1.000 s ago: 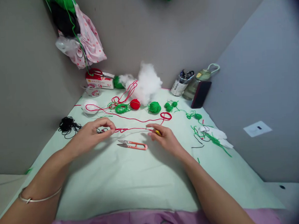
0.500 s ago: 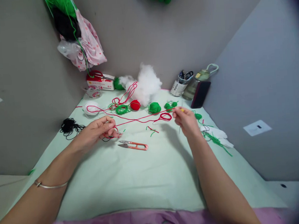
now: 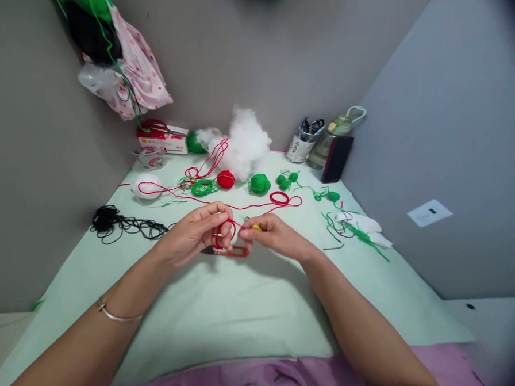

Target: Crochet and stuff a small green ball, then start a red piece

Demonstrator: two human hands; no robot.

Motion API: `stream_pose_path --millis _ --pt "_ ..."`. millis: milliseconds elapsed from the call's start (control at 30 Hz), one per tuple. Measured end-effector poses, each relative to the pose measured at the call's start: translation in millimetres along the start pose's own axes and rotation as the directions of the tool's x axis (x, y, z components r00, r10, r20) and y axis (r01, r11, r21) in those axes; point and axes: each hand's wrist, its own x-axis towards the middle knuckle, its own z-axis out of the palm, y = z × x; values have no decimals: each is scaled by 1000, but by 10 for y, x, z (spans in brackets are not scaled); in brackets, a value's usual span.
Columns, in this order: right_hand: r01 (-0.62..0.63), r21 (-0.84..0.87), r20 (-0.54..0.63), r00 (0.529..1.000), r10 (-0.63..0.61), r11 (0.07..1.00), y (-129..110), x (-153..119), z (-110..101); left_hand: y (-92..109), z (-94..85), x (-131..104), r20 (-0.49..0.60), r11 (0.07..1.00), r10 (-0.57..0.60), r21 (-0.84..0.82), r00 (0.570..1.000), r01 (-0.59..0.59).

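Midway between the left and right edges of the pale green tabletop (image 3: 229, 315), the two hands meet above the surface, the left hand (image 3: 194, 231) and the right hand (image 3: 272, 235) nearly touching at the fingertips. The left hand's grip is narrow, thumb and forefinger pinched on red yarn (image 3: 218, 238); the right's is closed around a yellow-ended tool (image 3: 257, 227), and whether it also pinches the strand I cannot tell. Beneath them, partly covered, orange snips (image 3: 231, 253) lie flat, looking stiff and small, best taken by the looped handle away from the blades. Smaller in the gathered part, the held yarn should handle as light, limp and soft, unlikely to break but easily tangled, so a pinch close to the loop would control it better than one far along the strand. It looks thin and bright red, hanging in a rounded loop below the left fingers, with a short stretch running towards the right hand. Of the tool only the yellow end shows clearly; it is probably light and rigid, suiting a pencil-like hold.
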Motion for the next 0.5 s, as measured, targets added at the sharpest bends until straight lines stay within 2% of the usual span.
stream_pose_path --millis 33,67,100,167,233,300,367,400,500 --pt "-16 9 -132 991 17 1000 36 -9 -71 -12 2 13 -13 1000 3 -31 1000 -3" --pt "-14 35 -317 948 25 999 83 -20 -172 -30 -6 23 -31 998 7 -63 1000 -9" --pt "-5 44 -426 904 23 999 137 -29 -288 -57 -20 31 -51 995 11 -94 999 -16" --pt "4 38 -568 823 18 999 245 -35 -499 -136 -50 45 -93 987 18 -154 995 -32" --pt "7 1 -684 729 -5 1000 320 -20 -612 -234 -58 54 -127 978 17 -206 992 -43" --pt "8 -57 -773 633 -49 998 336 6 -590 -326 -31 53 -141 970 7 -241 990 -41" --pt "9 -139 -808 577 -118 990 290 23 -450 -386 23 41 -136 965 -8 -261 991 -28" --pt "10 -211 -801 571 -178 977 253 24 -350 -403 55 32 -135 963 -12 -267 991 -25" --pt "64 -283 -650 721 -240 957 145 -4 -23 -423 142 -1 -173 961 6 -271 985 -54"
